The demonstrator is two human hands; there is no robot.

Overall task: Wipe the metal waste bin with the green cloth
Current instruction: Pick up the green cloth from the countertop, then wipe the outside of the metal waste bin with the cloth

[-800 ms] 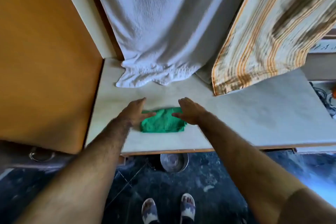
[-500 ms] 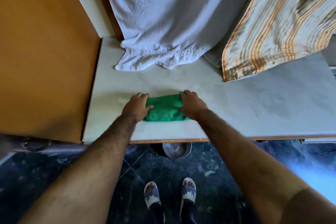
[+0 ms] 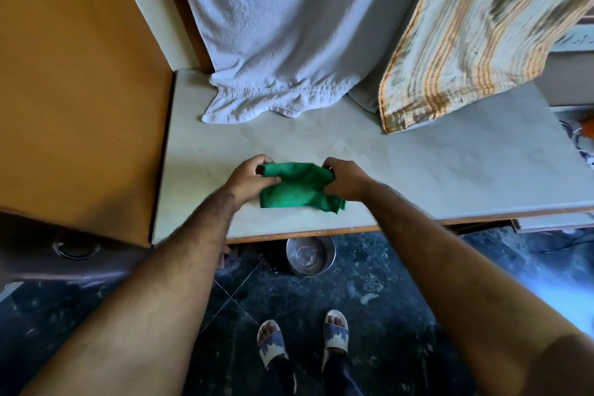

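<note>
The green cloth point(image 3: 299, 188) is partly lifted off the pale tabletop point(image 3: 450, 170) near its front edge. My left hand point(image 3: 249, 178) grips the cloth's left end and my right hand point(image 3: 348, 178) grips its right end, and the lower part hangs loose toward me. The round metal waste bin point(image 3: 310, 255) stands on the dark floor below the table's front edge, its far side hidden under the tabletop.
A white towel point(image 3: 273, 42) and a striped orange cloth point(image 3: 475, 35) hang down onto the back of the table. An orange cabinet side point(image 3: 80, 90) walls off the left. My sandalled feet point(image 3: 302, 341) stand on the dark floor point(image 3: 385, 299) in front of the bin.
Both hands went from lying flat beside the folded cloth to closing on its two ends. They have raised it, and it has started to unfold.
</note>
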